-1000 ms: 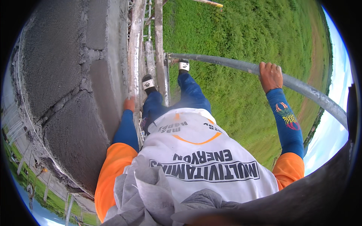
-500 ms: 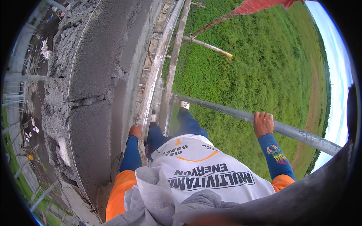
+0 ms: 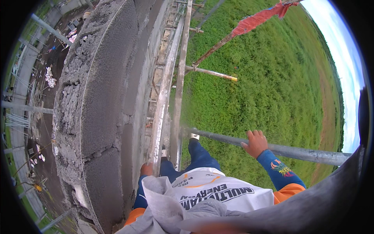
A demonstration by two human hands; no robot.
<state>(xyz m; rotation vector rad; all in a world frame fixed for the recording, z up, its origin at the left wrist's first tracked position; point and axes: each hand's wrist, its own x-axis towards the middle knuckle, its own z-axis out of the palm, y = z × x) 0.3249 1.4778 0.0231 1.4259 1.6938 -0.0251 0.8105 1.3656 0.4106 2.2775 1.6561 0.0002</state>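
I look down along a grey block wall [image 3: 97,117] from high up on a scaffold. My right hand [image 3: 256,143] rests on a grey metal rail pipe [image 3: 304,153], fingers curled over it. My left hand [image 3: 147,169] grips the edge of a long wooden plank [image 3: 163,101] beside the wall. Blue sleeves cover both arms, and a white shirt with orange trim is below. My legs in blue trousers and my shoes [image 3: 193,136] stand on the planks.
Wooden poles [image 3: 210,72] brace the scaffold, one with a yellow tip. A red cloth [image 3: 259,19] hangs at the top. Green grass [image 3: 272,89] lies far below on the right. Left of the wall is muddy ground with debris [image 3: 46,78].
The view has tilted upward along the wall and scaffold. My right hand has slid along the rail pipe; my left hand stays at the plank edge.
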